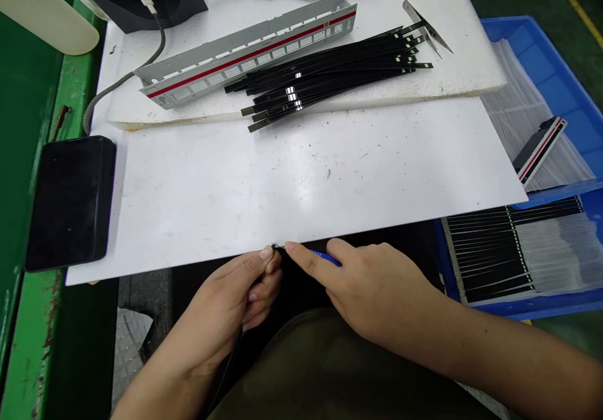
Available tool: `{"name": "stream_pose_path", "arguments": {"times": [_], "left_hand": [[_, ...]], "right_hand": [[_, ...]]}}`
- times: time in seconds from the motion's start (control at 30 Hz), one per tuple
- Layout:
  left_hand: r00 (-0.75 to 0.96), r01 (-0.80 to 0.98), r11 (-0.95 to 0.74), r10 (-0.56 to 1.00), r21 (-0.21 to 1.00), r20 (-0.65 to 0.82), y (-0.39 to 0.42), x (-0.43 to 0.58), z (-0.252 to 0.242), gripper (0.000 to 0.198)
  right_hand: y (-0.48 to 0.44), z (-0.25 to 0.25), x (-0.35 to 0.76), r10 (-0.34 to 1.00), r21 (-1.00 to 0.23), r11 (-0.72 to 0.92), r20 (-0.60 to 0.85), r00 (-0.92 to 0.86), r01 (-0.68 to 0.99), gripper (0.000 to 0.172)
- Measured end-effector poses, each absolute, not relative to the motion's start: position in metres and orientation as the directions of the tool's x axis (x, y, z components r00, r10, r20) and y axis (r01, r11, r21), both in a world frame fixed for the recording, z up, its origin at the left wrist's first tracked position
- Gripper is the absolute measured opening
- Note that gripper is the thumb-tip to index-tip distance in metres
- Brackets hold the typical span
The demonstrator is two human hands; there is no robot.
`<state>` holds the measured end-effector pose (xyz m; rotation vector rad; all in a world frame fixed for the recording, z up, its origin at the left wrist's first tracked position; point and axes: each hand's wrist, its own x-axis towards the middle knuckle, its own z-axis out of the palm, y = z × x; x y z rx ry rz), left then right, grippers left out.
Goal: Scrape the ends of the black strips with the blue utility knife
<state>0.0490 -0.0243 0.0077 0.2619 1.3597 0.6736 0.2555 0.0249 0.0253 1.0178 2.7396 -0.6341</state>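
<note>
My left hand (247, 288) is closed at the table's front edge, thumb pressed on the end of a thin black strip (230, 360). The strip's lower part hangs below my fist, against the dark clothing. Beside it, my right hand (372, 282) is wrapped round a blue-handled craft knife (325, 257), its forefinger stretched along the tool. The thin metal tip meets the strip at my left thumb; the blade's exact shape is too small to make out. Farther back lie a pile of black strips (325, 75) and a grey model train car shell (249, 59) with a red stripe.
A white foam board (452, 81) carries the pile, the shell and metal tweezers (426, 27). At left rests a black box-like device (70, 200). Blue bins (560, 310) on the right hold more strips. A grey cable (117, 84) runs along the left; small dark scraps dot the white tabletop (282, 181).
</note>
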Motion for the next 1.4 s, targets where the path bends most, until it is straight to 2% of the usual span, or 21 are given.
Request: {"name": "stream_pose_path", "arguments": {"times": [0.7, 1.2, 1.4], "left_hand": [[0.059, -0.288, 0.776, 0.599, 0.561, -0.798, -0.0239, 0.0481, 0.0073, 0.039], [0.063, -0.278, 0.768, 0.614, 0.577, -0.787, -0.0242, 0.048, 0.0059, 0.038], [0.105, -0.272, 0.768, 0.623, 0.58, -0.775, -0.0237, 0.0436, 0.0048, 0.037]], "right_hand": [[0.0253, 0.0286, 0.2557, 0.595, -0.358, 0.659, -0.29, -0.75, 0.661, 0.069], [0.0199, 0.028, 0.2521, 0.618, -0.277, 0.678, -0.287, -0.732, 0.681, 0.069], [0.0213, 0.026, 0.2533, 0.622, -0.322, 0.653, -0.288, -0.728, 0.685, 0.065]]}}
